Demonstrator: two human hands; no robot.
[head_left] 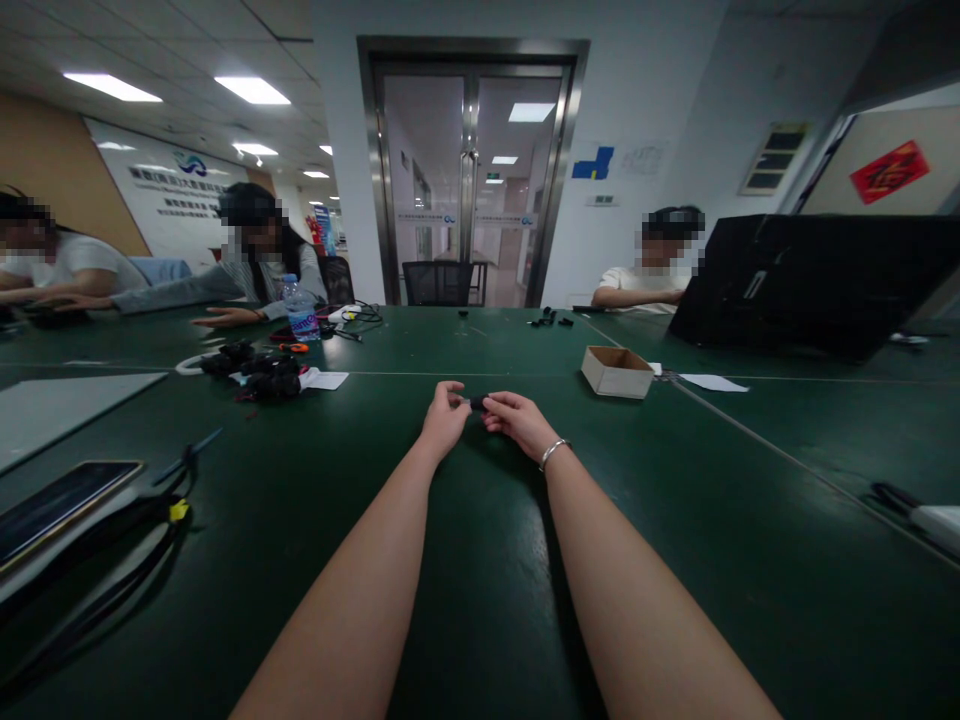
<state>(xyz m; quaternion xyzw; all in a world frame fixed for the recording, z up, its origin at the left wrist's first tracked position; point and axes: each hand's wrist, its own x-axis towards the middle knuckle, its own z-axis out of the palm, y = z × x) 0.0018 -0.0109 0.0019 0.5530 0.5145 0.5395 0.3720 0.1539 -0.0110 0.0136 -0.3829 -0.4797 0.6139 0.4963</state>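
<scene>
Between my two hands, just over the green table (480, 345), is a small dark, short cylindrical piece (477, 403). Its lighter left end meets the fingertips of my left hand (447, 415), which are pinched on it. The thumb and fingers of my right hand (519, 417) close on its dark right end. A silver bracelet (553, 453) circles my right wrist. The piece is too small to name its kind. Right of my hands stands an open, pale cardboard box (616, 373).
To the left lie a pile of black parts (262, 372), a phone (64, 505) and black cables (161, 525). A water bottle (301, 310) stands farther back. Small black pieces (549, 317) lie at the far side. A large black monitor (810, 280) stands right. Several people sit around.
</scene>
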